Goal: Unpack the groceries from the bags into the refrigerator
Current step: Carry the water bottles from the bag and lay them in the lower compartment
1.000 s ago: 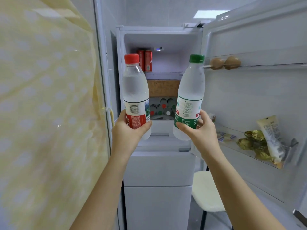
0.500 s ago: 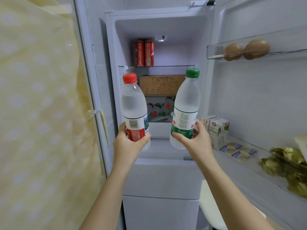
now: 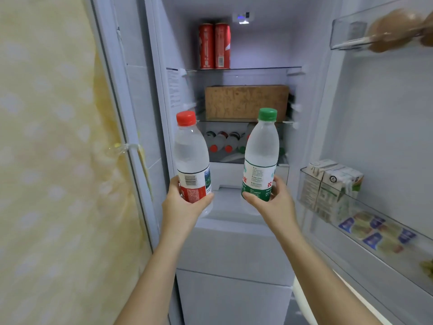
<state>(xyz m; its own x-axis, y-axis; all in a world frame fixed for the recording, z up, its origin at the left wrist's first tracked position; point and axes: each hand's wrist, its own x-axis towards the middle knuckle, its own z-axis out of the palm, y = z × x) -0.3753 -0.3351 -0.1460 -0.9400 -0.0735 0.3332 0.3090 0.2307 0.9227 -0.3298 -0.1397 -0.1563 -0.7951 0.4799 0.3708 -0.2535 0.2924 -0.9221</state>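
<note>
Hands raised before open refrigerator: left grips red-capped bottle, right green-capped bottle, both upright.

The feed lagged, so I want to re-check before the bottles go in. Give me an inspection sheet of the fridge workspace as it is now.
Surface: glass shelves inside the open refrigerator; a brown box sits on the middle one.
Job's things: red-capped bottle and green-capped bottle, roughly upright, held in front of the compartment.
Clutter: two red cans on the top shelf; capped bottles lying low down; cartons and packets in the door bin; eggs, blurred, in the upper door bin.
Grippers: left hand grips the red-capped bottle; right hand grips the green-capped bottle.
Cables: nothing seen.
Surroundings: yellow curtain at left.
</note>
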